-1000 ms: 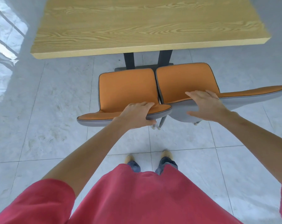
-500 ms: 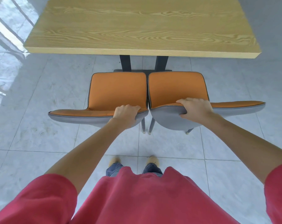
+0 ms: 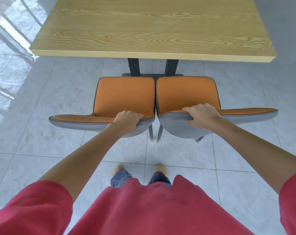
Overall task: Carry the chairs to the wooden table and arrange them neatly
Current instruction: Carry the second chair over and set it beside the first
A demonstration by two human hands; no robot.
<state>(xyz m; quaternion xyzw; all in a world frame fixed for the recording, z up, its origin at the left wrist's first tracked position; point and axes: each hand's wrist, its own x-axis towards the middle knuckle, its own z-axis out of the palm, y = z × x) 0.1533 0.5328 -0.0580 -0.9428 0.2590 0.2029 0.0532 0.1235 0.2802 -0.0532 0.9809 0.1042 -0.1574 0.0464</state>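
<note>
- My left hand was closed over the top edge of the left chair backrest, fingers curled onto the orange padded side and thumb on the grey shell facing me.
- My right hand was clamped the same way on the top edge of the right chair backrest, fingers over the rim, thumb pressed into the grey back.
- Between my two grips the chairs' inner edges ran side by side, just about touching; whether they truly met I could not tell.
- Beyond my knuckles both orange seats pointed away from me toward the wooden table, their front edges near the table's dark legs and short of its near edge.
- Below my hands, thin dark chair legs with pale tips came down onto the grey tiled floor, close together under the gap between the chairs.
- Behind my wrists, toward my body, were my bare forearms, my red shirt and my two feet on the tiles.
</note>
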